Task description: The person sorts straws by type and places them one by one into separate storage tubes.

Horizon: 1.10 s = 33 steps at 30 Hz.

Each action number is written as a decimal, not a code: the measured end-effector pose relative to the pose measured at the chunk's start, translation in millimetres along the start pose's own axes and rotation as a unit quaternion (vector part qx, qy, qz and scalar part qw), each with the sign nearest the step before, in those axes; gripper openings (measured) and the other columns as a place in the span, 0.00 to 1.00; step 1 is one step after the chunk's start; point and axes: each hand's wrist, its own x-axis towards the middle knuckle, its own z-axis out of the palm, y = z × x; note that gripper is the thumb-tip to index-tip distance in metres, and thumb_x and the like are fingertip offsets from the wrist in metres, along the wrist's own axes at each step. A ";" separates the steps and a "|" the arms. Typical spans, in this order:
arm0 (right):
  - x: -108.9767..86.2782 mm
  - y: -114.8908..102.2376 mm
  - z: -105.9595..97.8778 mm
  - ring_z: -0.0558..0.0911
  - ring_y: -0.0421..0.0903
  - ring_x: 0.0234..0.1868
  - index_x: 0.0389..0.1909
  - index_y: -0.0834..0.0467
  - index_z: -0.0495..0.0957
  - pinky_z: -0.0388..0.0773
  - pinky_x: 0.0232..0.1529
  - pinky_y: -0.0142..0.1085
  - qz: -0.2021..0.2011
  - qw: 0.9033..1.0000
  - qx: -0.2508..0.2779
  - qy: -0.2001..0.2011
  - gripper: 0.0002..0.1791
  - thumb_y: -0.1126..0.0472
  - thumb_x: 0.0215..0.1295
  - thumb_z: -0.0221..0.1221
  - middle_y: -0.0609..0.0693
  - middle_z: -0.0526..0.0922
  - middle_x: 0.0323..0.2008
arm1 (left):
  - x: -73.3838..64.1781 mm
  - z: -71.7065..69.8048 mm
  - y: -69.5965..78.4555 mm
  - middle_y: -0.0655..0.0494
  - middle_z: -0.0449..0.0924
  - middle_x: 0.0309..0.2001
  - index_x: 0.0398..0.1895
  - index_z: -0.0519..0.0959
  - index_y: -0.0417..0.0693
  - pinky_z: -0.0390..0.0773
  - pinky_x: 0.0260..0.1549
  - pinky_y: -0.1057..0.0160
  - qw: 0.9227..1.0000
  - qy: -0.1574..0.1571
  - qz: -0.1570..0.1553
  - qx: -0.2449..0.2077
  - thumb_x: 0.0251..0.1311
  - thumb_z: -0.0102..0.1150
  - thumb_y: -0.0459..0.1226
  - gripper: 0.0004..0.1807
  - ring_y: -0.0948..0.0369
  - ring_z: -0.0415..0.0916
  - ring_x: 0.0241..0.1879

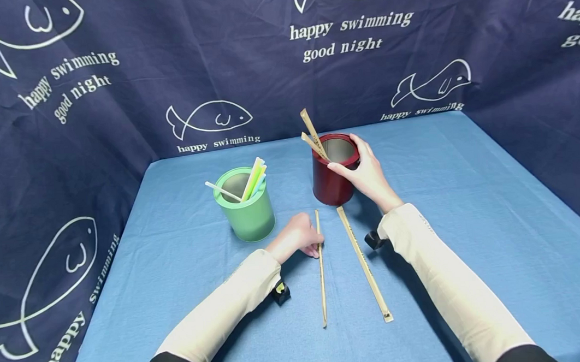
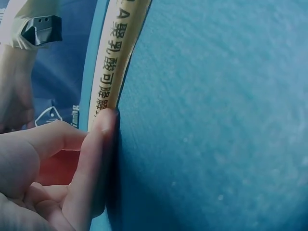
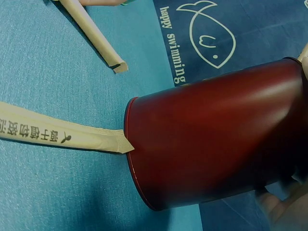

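Note:
My left hand (image 1: pixel 301 236) pinches a paper-wrapped straw (image 1: pixel 322 288) near its upper half, between thumb and fingers; printed characters show on its wrapper in the left wrist view. With my right hand (image 1: pixel 366 172) I grip the rim of a dark red can (image 1: pixel 331 187), thumb at the front and fingers round the far side. Two wrapped straws (image 1: pixel 310 126) lean out of that can. A further wrapped straw (image 1: pixel 365 267) lies on the cloth between my arms, its tip by the can's base in the right wrist view.
Left of the red can stands a green can (image 1: pixel 251 221) holding several bare coloured straws (image 1: pixel 254 178). A blue cloth (image 1: pixel 468 204) covers the table. Dark blue curtains (image 1: pixel 274 67) with fish prints hang behind it and at the sides.

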 end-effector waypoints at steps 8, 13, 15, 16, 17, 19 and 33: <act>-0.9 -0.5 0.9 0.63 0.54 0.70 0.76 0.50 0.49 0.67 0.66 0.55 -0.003 1.000 -0.003 0.003 0.52 0.39 0.56 0.64 0.54 0.56 0.74 | -3.6 -5.1 -7.5 0.50 0.76 0.11 0.16 0.73 0.39 0.82 0.17 0.66 0.998 -0.012 0.021 -0.049 0.55 0.56 0.26 0.11 0.63 0.75 0.10; -0.2 -0.1 1.1 0.63 0.53 0.70 0.76 0.50 0.50 0.67 0.66 0.54 -0.003 1.000 -0.003 0.007 0.51 0.40 0.55 0.64 0.54 0.56 0.74 | -11.5 -10.3 -3.3 0.45 0.80 0.17 0.22 0.75 0.36 0.83 0.19 0.65 0.996 -0.005 0.054 -0.074 0.55 0.57 0.26 0.06 0.63 0.76 0.12; 0.2 0.2 0.9 0.63 0.53 0.70 0.76 0.49 0.50 0.67 0.66 0.54 -0.002 1.000 -0.003 0.007 0.51 0.40 0.56 0.64 0.54 0.56 0.74 | -16.6 -13.1 1.0 0.44 0.81 0.19 0.25 0.75 0.34 0.83 0.21 0.65 0.994 -0.001 0.071 -0.077 0.55 0.57 0.26 0.04 0.63 0.76 0.13; 0.3 0.2 0.9 0.63 0.53 0.70 0.76 0.50 0.50 0.67 0.66 0.54 -0.003 1.000 -0.004 0.008 0.51 0.40 0.55 0.64 0.54 0.56 0.74 | -19.2 -14.8 2.9 0.44 0.82 0.20 0.26 0.76 0.34 0.83 0.21 0.64 0.994 0.001 0.082 -0.077 0.55 0.57 0.26 0.03 0.64 0.77 0.14; 0.4 0.1 0.8 0.63 0.53 0.70 0.76 0.50 0.50 0.66 0.66 0.54 -0.003 1.000 -0.005 0.008 0.51 0.40 0.55 0.64 0.54 0.56 0.74 | -22.1 -16.4 5.0 0.43 0.82 0.21 0.27 0.76 0.33 0.84 0.22 0.64 0.993 0.005 0.092 -0.074 0.55 0.57 0.26 0.02 0.63 0.78 0.15; 0.4 -0.1 0.8 0.63 0.53 0.70 0.76 0.50 0.50 0.66 0.67 0.54 -0.005 1.000 -0.007 0.008 0.51 0.40 0.55 0.64 0.54 0.56 0.74 | -27.5 -19.9 8.8 0.44 0.83 0.23 0.29 0.77 0.33 0.84 0.23 0.63 0.991 0.014 0.111 -0.070 0.54 0.57 0.27 0.02 0.63 0.79 0.17; -0.5 0.6 0.0 0.63 0.54 0.69 0.76 0.50 0.50 0.66 0.66 0.54 -0.005 1.000 -0.005 0.009 0.52 0.40 0.55 0.64 0.54 0.57 0.74 | -45.4 -36.9 20.8 0.51 0.79 0.25 0.32 0.78 0.33 0.86 0.30 0.60 0.971 0.081 0.200 -0.102 0.52 0.58 0.28 0.05 0.66 0.78 0.22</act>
